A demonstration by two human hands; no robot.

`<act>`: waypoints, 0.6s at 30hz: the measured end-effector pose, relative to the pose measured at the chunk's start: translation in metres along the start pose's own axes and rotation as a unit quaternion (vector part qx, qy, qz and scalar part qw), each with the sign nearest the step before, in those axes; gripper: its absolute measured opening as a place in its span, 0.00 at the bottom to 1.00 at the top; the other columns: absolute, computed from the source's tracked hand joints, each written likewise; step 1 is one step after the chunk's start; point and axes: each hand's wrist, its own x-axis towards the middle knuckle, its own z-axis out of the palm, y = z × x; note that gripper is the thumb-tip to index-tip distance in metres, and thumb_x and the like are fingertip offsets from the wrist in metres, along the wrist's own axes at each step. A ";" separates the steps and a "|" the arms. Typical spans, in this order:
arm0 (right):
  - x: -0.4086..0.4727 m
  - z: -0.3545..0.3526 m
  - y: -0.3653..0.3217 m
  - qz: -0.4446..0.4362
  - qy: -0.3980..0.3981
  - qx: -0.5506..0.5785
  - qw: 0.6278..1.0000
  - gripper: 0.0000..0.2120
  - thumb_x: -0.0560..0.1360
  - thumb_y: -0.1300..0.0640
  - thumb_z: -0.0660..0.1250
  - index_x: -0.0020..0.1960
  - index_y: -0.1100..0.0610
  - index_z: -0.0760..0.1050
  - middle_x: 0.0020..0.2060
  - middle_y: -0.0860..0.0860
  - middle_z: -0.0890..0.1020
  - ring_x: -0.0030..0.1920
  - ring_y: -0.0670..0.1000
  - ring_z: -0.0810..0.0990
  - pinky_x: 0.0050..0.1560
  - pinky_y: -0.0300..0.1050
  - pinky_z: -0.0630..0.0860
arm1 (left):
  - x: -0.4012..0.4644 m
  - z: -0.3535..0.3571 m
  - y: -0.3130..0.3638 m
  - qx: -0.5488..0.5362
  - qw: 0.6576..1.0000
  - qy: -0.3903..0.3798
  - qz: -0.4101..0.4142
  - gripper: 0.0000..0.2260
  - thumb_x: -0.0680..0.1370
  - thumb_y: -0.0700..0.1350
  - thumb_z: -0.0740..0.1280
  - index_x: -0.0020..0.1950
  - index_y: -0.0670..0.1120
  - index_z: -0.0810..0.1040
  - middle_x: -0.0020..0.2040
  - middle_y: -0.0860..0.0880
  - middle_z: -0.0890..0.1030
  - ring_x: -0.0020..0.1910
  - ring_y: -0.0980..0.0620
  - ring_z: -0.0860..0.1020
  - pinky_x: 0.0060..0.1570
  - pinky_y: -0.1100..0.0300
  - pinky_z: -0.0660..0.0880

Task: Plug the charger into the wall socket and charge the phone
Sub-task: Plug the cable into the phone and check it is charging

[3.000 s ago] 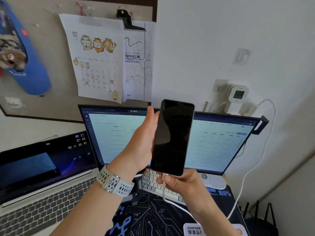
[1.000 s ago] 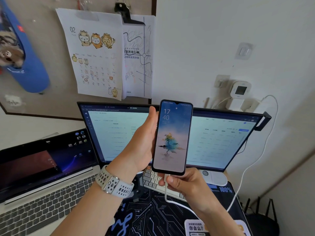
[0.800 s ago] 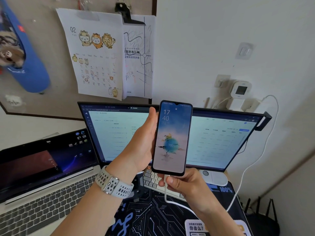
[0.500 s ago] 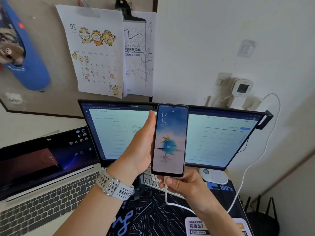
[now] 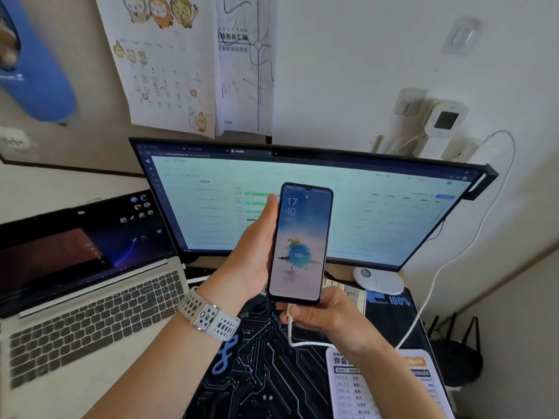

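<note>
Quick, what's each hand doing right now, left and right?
Left hand: closed around the phone, holding it upright.
Right hand: closed on the white charging cable just below the phone.

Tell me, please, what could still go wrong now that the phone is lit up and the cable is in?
The white cable hangs slack from the wall plug past the monitor corner; a tug could snag it or loosen the plug. The phone is held upright by the left hand along one edge, so it might slip. The right hand bends the cable sharply at the connector, possibly straining it.
</note>
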 end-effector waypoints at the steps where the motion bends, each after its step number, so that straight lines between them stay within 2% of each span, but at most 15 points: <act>1: 0.000 -0.001 0.005 0.011 -0.002 -0.001 1.000 0.08 0.72 0.61 0.72 0.51 0.54 0.84 0.48 0.52 0.87 0.52 0.50 0.85 0.50 0.38 0.79 | 0.001 -0.002 -0.008 -0.004 1.000 0.007 -0.013 0.22 0.78 0.64 0.53 0.48 0.57 0.85 0.52 0.48 0.86 0.51 0.48 0.84 0.48 0.53 0.80; 4: 0.000 -0.002 0.022 0.047 -0.010 -0.013 0.999 0.10 0.71 0.63 0.73 0.52 0.55 0.84 0.49 0.52 0.87 0.53 0.49 0.84 0.52 0.36 0.78 | 0.007 -0.010 -0.037 -0.024 0.998 0.029 -0.051 0.22 0.78 0.64 0.54 0.51 0.55 0.84 0.55 0.45 0.85 0.53 0.45 0.83 0.50 0.51 0.80; 6: 0.002 -0.001 0.038 0.089 -0.008 -0.024 0.996 0.12 0.71 0.65 0.73 0.51 0.52 0.83 0.47 0.49 0.87 0.50 0.46 0.85 0.50 0.35 0.78 | 0.011 -0.019 -0.062 -0.024 0.995 0.053 -0.075 0.22 0.78 0.64 0.55 0.53 0.55 0.83 0.54 0.46 0.85 0.53 0.46 0.84 0.50 0.51 0.81; 9: 0.005 0.002 0.067 0.153 0.002 -0.065 0.986 0.09 0.71 0.64 0.73 0.47 0.52 0.83 0.42 0.50 0.87 0.44 0.46 0.84 0.49 0.35 0.78 | 0.014 -0.032 -0.101 -0.004 0.987 0.112 -0.116 0.26 0.76 0.66 0.56 0.66 0.52 0.76 0.63 0.45 0.81 0.61 0.44 0.79 0.64 0.44 0.72; 10: 0.005 0.004 0.077 0.174 0.002 -0.071 0.982 0.07 0.71 0.64 0.73 0.46 0.53 0.82 0.42 0.52 0.87 0.44 0.47 0.84 0.49 0.36 0.78 | 0.015 -0.037 -0.115 0.005 0.983 0.126 -0.134 0.28 0.75 0.68 0.57 0.67 0.52 0.75 0.64 0.45 0.79 0.62 0.44 0.78 0.66 0.43 0.70; 12: 0.005 0.008 0.099 0.214 0.002 -0.057 0.975 0.06 0.71 0.63 0.72 0.45 0.53 0.81 0.39 0.53 0.87 0.40 0.45 0.84 0.44 0.33 0.79 | 0.016 -0.046 -0.142 0.016 0.975 0.144 -0.171 0.31 0.74 0.69 0.56 0.68 0.51 0.74 0.65 0.44 0.79 0.63 0.43 0.77 0.67 0.42 0.69; 14: 0.006 0.013 0.120 0.250 0.001 -0.035 0.968 0.06 0.72 0.64 0.72 0.44 0.54 0.81 0.34 0.50 0.86 0.35 0.43 0.84 0.36 0.30 0.77 | 0.017 -0.055 -0.167 0.020 0.966 0.158 -0.202 0.33 0.74 0.69 0.56 0.72 0.51 0.70 0.70 0.44 0.74 0.67 0.42 0.73 0.69 0.41 0.66; 18: 0.010 0.022 0.158 0.301 -0.004 -0.035 0.953 0.03 0.72 0.63 0.71 0.43 0.57 0.80 0.29 0.49 0.84 0.31 0.43 0.83 0.32 0.31 0.75 | 0.021 -0.071 -0.205 0.070 0.947 0.194 -0.245 0.31 0.78 0.67 0.52 0.75 0.51 0.65 0.75 0.45 0.68 0.71 0.43 0.68 0.71 0.42 0.63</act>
